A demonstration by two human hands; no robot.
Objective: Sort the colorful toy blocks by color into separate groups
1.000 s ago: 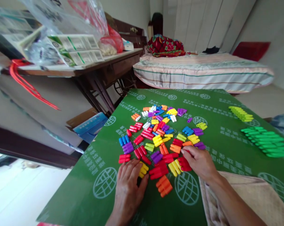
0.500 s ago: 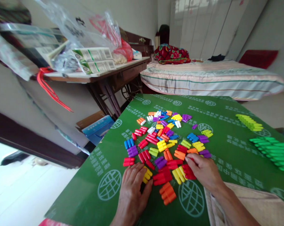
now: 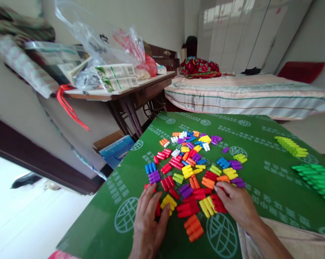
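A scatter of small plastic finger-shaped blocks (image 3: 195, 163) in red, yellow, purple, blue, orange and white lies on a green printed board (image 3: 259, 180). My left hand (image 3: 149, 216) lies flat with fingers spread over red blocks (image 3: 157, 208) at the pile's near left, beside a yellow block (image 3: 168, 202). My right hand (image 3: 236, 205) rests on the pile's near right, fingers curled over a red block (image 3: 218, 203). An orange block (image 3: 194, 227) sits nearest me between the hands.
Sorted rows of lime blocks (image 3: 290, 145) and green blocks (image 3: 317, 178) lie at the board's far right. A wooden table (image 3: 130, 97) with bags and boxes stands left, a bed (image 3: 246, 93) behind. A beige cloth (image 3: 300, 237) covers the near right corner.
The view has shifted slightly. My left hand slid forward and left, now covering the red block it was beside. My right hand stays on the red block at the pile's near right.
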